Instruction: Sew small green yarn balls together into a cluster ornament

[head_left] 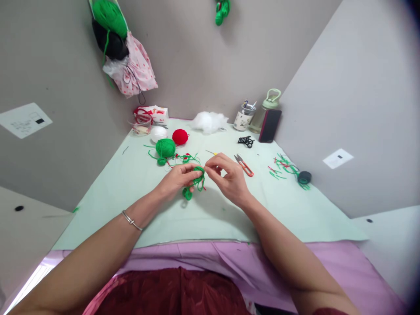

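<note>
My left hand (180, 178) is closed around a green crocheted piece (198, 175) above the middle of the table. Loops of green yarn and a small green ball-like part hang below it, with a bit of red beside them. Close by on the right, my right hand (228, 178) has its thumb and fingertips pinched together at the edge of the piece. Whatever lies in that pinch is too small to make out. Beyond the hands lie small green and red crocheted bits (186, 157) and a yellow-handled tool (212, 152). Orange thread snips (244, 166) rest right of my right hand.
Green (166, 148), red (180, 137) and white yarn balls (159, 134) sit at the back left. White stuffing (209, 122), a pen cup (243, 118), a bottle (262, 114) and a phone (271, 126) line the back. Yarn scraps (282, 165) and black tape (304, 177) lie right.
</note>
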The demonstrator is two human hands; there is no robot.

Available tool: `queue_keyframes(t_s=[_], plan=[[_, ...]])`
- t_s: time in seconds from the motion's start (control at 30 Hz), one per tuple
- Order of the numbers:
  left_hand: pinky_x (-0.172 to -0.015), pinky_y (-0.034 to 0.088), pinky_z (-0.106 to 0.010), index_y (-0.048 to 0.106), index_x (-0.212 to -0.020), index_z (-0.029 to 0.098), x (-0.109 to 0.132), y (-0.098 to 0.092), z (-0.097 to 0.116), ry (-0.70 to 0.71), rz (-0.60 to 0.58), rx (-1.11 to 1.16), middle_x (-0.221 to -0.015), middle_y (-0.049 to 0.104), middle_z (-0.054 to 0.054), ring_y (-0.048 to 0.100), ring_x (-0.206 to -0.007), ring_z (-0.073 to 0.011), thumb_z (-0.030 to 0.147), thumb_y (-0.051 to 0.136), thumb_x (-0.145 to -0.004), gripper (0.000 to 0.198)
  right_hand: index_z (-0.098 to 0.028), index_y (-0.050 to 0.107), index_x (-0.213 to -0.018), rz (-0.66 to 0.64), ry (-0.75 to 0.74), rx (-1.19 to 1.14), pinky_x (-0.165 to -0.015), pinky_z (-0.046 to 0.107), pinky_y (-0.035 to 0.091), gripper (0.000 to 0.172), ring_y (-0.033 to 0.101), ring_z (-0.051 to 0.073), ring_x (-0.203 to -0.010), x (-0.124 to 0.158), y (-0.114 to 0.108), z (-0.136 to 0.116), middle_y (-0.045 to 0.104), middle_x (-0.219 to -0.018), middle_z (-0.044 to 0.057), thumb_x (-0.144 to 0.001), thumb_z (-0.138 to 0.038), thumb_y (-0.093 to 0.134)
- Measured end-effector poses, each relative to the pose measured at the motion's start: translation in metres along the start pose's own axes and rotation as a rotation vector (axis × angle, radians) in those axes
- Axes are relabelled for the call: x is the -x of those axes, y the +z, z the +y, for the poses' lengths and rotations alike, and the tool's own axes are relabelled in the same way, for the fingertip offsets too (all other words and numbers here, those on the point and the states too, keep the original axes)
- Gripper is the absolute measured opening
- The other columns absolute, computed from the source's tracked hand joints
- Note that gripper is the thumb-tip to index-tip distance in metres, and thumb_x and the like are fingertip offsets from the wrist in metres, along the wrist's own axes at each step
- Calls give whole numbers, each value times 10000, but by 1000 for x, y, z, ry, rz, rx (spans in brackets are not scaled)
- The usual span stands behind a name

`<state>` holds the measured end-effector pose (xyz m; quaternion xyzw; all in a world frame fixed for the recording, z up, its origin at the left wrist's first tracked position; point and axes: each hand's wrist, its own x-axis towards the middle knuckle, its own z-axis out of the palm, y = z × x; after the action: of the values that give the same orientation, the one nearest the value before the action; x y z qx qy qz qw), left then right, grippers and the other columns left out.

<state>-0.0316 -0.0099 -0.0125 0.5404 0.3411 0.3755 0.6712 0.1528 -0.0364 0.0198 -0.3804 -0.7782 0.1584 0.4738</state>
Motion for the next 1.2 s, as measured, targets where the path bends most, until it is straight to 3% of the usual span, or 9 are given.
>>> queue_keyframes(t_s=[0.27,0.47,0.57,0.73,0.87,1.03,1.1,1.2], plan=[[-455,442,-200,674,-1022,142,0,-4,-3,-20,18,-28,-749,539,7,493,-534,-69,422,754,-787,374,-184,637,-840,-132,33,29,-611,258,417,114,534,123,-669,2,6,12,608,-766,18,-940,-197,584],[-419,436,-214,652,-919,136,-2,0,-1,-3,34,-61,-662,460,49,415,-464,-54,473,754,-763,385,-194,609,-788,18,-104,114,-647,284,401,166,502,145,-671,4,13,5,551,-688,11,-940,-158,553],[-400,418,-209,639,-950,144,-1,0,-1,4,32,-68,-636,445,60,403,-444,-55,463,725,-791,367,-195,606,-788,25,-116,116,-643,285,400,162,498,145,-659,4,17,5,538,-678,7,-938,-166,553],[-372,336,-186,613,-933,158,-1,-2,-9,20,19,-160,-563,423,80,414,-384,-54,410,661,-839,273,-191,598,-747,9,13,1,-598,267,397,163,483,123,-618,2,18,4,550,-683,-3,-907,-168,578],[-357,306,-181,587,-824,163,-3,-1,-16,-15,42,-299,-601,476,62,458,-376,-53,381,674,-812,235,-191,616,-764,170,110,-106,-662,277,435,159,519,128,-684,-4,9,4,611,-764,14,-909,-256,609],[-362,314,-174,623,-915,162,-2,-1,-13,-72,-6,-195,-661,468,52,384,-405,-34,437,666,-825,292,-209,560,-842,-73,388,-599,-629,262,473,254,555,125,-685,-8,0,14,626,-791,8,-902,-446,629],[-364,297,-172,629,-911,166,-2,-1,-12,-70,-25,-180,-648,449,56,360,-412,-34,440,695,-804,301,-227,506,-860,-126,482,-751,-567,250,459,312,504,109,-579,-10,-6,16,563,-692,-29,-892,-513,625],[-359,243,-173,631,-824,166,-5,-3,-12,-44,-18,-238,-576,409,67,321,-410,-38,392,755,-746,270,-239,460,-830,33,497,-795,-445,208,292,378,315,76,-460,-14,-19,15,352,-568,-93,-817,-523,710]])
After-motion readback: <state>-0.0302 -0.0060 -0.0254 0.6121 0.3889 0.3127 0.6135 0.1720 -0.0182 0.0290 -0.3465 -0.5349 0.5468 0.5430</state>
